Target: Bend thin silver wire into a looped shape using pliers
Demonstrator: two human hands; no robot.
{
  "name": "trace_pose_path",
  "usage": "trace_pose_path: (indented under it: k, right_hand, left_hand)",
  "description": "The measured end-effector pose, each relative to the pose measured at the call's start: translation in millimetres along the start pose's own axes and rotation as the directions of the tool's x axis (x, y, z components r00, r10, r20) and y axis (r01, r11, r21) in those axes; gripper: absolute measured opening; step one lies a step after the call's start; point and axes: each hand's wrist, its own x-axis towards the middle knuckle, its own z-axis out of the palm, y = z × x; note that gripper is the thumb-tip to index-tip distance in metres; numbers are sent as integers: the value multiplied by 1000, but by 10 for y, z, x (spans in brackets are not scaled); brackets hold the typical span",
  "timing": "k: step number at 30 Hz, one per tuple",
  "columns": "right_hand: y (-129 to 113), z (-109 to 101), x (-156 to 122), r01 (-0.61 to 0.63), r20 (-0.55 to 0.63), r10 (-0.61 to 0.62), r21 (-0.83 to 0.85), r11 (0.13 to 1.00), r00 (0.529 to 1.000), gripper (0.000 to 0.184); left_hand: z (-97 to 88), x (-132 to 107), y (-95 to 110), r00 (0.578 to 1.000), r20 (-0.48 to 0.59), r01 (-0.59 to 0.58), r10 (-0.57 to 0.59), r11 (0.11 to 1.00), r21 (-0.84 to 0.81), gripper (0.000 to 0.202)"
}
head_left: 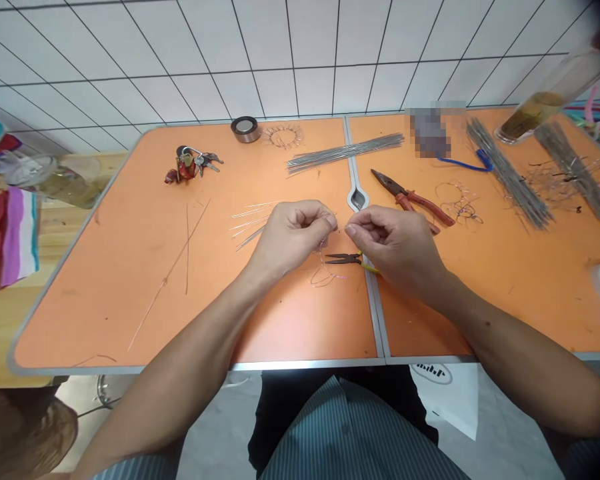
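My left hand (300, 233) is closed in a pinch, with a thin wire (322, 257) running down from its fingertips into loose loops above the orange table. Close by on the right, my right hand (397, 247) pinches thumb against forefinger; whatever is between them is too fine to make out. A small gap separates the two sets of fingertips. Small long-nose pliers (345, 258) with yellow handles lie below the hands, partly covered by my right hand. Larger red-handled pliers (405, 197) lie just beyond it. Several straight wires (253, 217) stick out behind my left hand.
A bundle of wires (347, 152) lies across the table's centre seam, with thicker bundles (510, 173) at the right. Keys (195, 163), a tape roll (245, 129) and a coiled wire ring (283, 137) sit toward the back. A glass jar (530, 117) stands at the back right.
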Motion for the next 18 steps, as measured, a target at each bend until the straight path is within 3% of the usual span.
trace_pose_path:
  k: [11, 18]
  right_hand:
    - [-43, 8, -5, 26, 9, -27, 18, 999, 1000, 19]
    - [-28, 16, 0, 38, -1, -39, -31, 999, 999, 19]
  left_hand:
    - [37, -6, -19, 993, -82, 82, -82, 997, -6, 16]
    - [67, -42, -18, 991, -130, 53, -40, 994, 91, 17]
